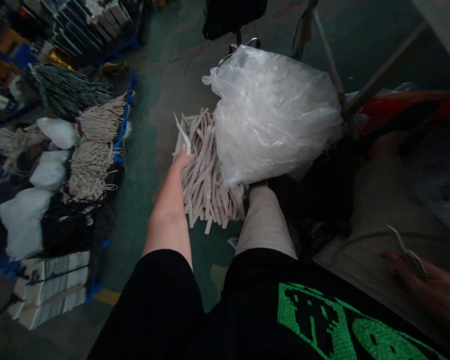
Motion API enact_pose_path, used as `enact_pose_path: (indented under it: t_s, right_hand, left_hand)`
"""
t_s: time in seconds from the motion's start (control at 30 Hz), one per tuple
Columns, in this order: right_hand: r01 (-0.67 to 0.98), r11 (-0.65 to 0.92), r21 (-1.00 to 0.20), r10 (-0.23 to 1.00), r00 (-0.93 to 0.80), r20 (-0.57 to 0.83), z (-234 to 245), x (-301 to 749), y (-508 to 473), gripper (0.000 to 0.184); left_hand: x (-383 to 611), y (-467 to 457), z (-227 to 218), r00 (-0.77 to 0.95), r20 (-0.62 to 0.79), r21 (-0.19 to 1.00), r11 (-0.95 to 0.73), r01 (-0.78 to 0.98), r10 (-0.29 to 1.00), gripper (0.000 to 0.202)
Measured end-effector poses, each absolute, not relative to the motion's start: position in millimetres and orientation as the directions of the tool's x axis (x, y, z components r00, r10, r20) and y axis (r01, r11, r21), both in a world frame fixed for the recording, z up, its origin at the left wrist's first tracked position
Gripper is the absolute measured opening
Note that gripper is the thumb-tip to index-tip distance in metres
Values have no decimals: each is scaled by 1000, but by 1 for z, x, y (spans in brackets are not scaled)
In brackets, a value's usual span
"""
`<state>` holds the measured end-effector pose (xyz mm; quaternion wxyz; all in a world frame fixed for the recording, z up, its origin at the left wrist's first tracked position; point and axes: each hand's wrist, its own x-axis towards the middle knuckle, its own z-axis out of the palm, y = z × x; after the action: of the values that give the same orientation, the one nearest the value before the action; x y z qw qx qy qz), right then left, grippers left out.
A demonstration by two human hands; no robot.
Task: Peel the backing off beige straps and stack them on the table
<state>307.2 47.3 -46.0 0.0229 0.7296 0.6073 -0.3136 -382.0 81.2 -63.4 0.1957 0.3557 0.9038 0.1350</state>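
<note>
My left hand (183, 157) is stretched out over a heap of flat beige straps (206, 175). Its fingers are closed on a pale strap (184, 134) whose thin end points up and away. At the lower right, in dim light, my right hand (422, 277) is closed around another pale strap (412, 257), its curved tip sticking out beyond the fingers. Beside the heap, and partly over it, rests a large clear plastic bag (273, 115) with whitish contents that I cannot make out.
Along the left, a blue pallet (127, 105) carries bundles of beige cords (92, 167), dark green cords (69, 82) and white bags (47, 170). Stacked flat pieces (56, 280) lie nearer. A black chair (234, 17) stands ahead; a table's legs (330, 50) rise at the right.
</note>
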Motion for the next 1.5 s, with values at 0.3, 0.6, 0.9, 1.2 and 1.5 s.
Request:
enact_pose_path:
  t_s: [0.3, 0.6, 0.9, 1.2, 1.5]
  right_hand:
    - [781, -441, -443, 813, 139, -565, -26, 282, 47, 35]
    - [772, -439, -459, 831, 156, -533, -28, 283, 49, 38]
    - [723, -260, -640, 923, -9, -386, -46, 291, 42, 39]
    - [474, -372, -798, 689, -434, -580, -4, 228, 47, 51]
    - [312, -342, -887, 569, -682, -459, -2, 172, 30, 71]
  left_hand:
    - [-281, 11, -134, -761, -205, 259, 784, 565, 616, 35]
    - [-229, -1, -161, -674, -426, 498, 778, 382, 604, 19]
    - [-191, -43, -80, -599, -526, 804, 583, -119, 603, 19]
    - [-85, -104, -28, -253, -887, 372, 276, -886, 387, 13]
    - [-36, -85, 5, 102, -863, 223, 556, -800, 494, 8]
